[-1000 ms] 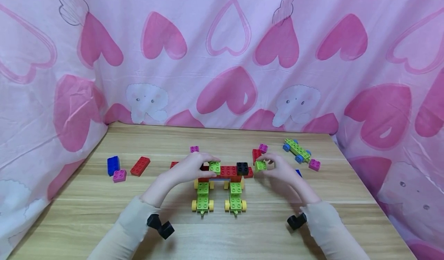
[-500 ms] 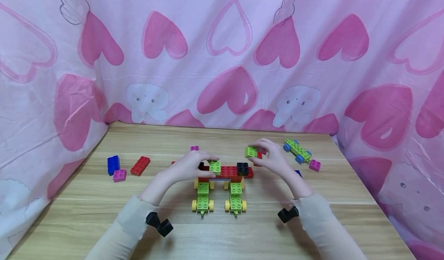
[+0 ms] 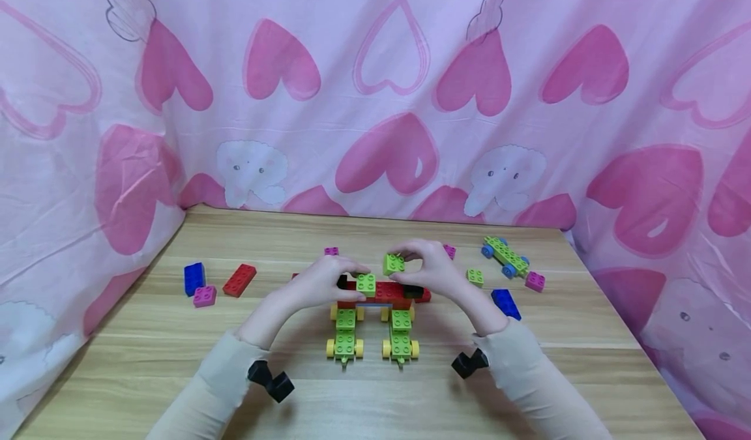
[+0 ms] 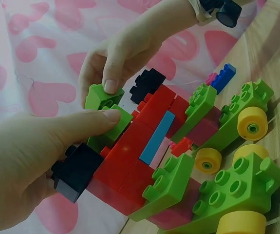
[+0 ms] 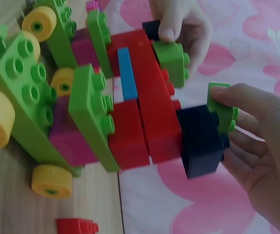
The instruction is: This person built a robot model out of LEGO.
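From the head, the left hand (image 3: 321, 286) pinches 1 green brick (image 3: 366, 285) on the red row (image 3: 388, 291); the right hand (image 3: 433, 267) pinches a 2nd green brick (image 3: 394, 264) above it.

At the left wrist, the left thumb (image 4: 88, 123) lies across its brick; that hold should keep the row steady over the wheeled bases (image 4: 227, 200).

At the right wrist, the 2nd green brick is raised near the black brick (image 5: 200, 136). Squaring studs first, then pressing straight down, looks safest.
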Available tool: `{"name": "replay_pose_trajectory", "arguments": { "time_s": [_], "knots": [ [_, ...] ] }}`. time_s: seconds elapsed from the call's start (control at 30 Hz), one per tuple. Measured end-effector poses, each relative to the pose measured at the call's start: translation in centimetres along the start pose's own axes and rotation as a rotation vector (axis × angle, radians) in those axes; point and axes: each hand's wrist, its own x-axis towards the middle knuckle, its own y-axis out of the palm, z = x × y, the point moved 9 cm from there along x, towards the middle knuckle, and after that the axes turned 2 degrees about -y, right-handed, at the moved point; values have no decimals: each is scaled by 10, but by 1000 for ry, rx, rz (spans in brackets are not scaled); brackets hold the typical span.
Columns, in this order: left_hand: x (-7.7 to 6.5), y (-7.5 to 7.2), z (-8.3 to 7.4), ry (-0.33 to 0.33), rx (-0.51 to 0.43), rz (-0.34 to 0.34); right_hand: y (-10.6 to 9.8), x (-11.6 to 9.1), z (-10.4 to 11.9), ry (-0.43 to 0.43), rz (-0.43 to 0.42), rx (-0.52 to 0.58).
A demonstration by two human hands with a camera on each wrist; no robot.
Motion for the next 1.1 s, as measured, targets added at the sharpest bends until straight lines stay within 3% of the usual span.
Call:
{"name": "replay_pose_trajectory", "arguments": {
  "time_s": [0.27,0.57,1.1],
  "knots": [
    [1,2,1,-25,-14,1,17,-1,7,36,120,-25],
    [-1,3,-1,-25,-26,-5,28,-3,6,82,185,-50],
    [0,4,2,-53,-71,-8,34,-5,6,113,204,-91]
  ]
}}
